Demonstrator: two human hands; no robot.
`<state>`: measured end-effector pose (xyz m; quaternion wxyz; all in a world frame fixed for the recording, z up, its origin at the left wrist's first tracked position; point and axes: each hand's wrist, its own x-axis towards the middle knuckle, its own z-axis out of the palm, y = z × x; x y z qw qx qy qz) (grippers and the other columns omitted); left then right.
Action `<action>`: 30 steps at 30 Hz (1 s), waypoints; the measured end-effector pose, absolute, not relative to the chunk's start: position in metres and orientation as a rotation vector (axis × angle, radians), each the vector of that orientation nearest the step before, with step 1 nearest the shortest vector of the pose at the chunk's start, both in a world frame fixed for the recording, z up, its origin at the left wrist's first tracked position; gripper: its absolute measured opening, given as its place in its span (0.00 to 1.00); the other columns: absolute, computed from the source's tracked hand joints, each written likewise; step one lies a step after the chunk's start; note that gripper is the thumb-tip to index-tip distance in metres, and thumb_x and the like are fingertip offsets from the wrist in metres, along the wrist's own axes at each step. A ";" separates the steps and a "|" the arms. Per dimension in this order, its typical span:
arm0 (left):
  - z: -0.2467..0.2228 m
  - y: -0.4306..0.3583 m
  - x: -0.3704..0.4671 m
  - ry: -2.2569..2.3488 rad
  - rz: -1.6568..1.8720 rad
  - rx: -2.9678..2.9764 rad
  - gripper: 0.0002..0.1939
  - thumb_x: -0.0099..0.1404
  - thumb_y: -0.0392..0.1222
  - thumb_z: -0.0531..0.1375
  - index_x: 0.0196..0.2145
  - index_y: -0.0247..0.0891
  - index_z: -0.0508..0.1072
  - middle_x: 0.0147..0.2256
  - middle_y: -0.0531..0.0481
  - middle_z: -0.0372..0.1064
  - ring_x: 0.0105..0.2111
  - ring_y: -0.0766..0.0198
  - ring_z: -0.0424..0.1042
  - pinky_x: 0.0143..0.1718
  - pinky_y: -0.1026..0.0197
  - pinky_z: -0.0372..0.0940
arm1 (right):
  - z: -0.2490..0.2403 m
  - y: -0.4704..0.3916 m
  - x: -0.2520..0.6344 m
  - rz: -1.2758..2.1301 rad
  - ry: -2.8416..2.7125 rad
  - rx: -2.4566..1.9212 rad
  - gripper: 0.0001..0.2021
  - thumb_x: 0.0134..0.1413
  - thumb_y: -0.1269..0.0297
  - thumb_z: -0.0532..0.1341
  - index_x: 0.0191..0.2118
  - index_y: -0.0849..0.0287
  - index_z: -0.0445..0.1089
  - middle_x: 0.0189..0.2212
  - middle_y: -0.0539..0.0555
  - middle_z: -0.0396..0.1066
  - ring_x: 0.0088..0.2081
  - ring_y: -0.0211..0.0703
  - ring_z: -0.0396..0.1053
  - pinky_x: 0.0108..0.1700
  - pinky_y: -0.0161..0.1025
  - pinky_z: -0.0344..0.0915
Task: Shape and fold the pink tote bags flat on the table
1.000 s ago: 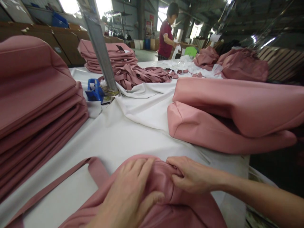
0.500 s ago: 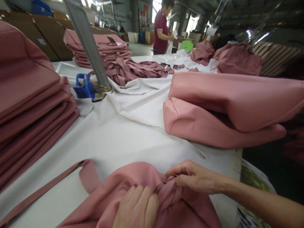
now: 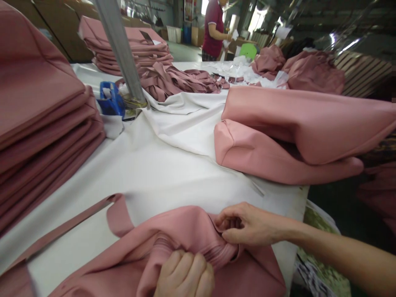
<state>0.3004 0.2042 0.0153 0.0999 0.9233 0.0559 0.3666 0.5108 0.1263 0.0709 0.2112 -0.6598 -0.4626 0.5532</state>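
Note:
A pink leather-like bag (image 3: 185, 218) lies bunched at the front of the table, its opening facing me with ribbed folds showing inside. My left hand (image 3: 187, 274) is closed in a fist around a fold of it near the bottom of the view. At the right side of the opening, my right hand (image 3: 244, 225) has its fingers curled, with thumb and fingertips at the bag's edge; the fingertips are partly hidden. A flat pink strap (image 3: 119, 214) loops out to the left of the bag.
White cloth (image 3: 148, 165) covers the table. A tall stack of folded pink bags (image 3: 40, 123) rises on the left, with a blue tape dispenser (image 3: 111, 101) and metal post (image 3: 119, 49) behind. Two pink bags (image 3: 278, 152) lie right. Pink straps (image 3: 179, 82) and a person (image 3: 213, 29) are farther back.
My left hand has shifted slightly right with the bag fold. The bag's opening has spread, showing more ribbed folds. My right hand stays at the edge. The view has tilted down a little.

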 end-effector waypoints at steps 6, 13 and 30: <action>0.014 0.205 0.298 0.120 1.045 2.721 0.18 0.69 0.27 0.42 0.26 0.38 0.63 0.20 0.53 0.62 0.22 0.63 0.58 0.30 0.56 0.47 | 0.087 0.132 0.504 1.262 -1.747 -1.891 0.11 0.55 0.75 0.52 0.38 0.58 0.70 0.29 0.48 0.70 0.29 0.36 0.65 0.34 0.31 0.60; 0.006 0.197 0.293 0.067 1.023 2.727 0.17 0.69 0.26 0.43 0.28 0.37 0.65 0.21 0.53 0.61 0.23 0.62 0.56 0.31 0.56 0.48 | 0.103 0.151 0.500 1.019 -2.537 -2.394 0.17 0.60 0.54 0.54 0.34 0.60 0.76 0.22 0.59 0.73 0.20 0.44 0.65 0.23 0.37 0.51; 0.024 0.217 0.299 0.183 0.987 2.719 0.11 0.68 0.31 0.50 0.28 0.39 0.63 0.24 0.52 0.59 0.25 0.59 0.54 0.32 0.55 0.48 | 0.096 0.174 0.513 1.538 -2.050 -2.248 0.10 0.47 0.67 0.55 0.18 0.58 0.58 0.15 0.45 0.52 0.20 0.34 0.51 0.23 0.34 0.48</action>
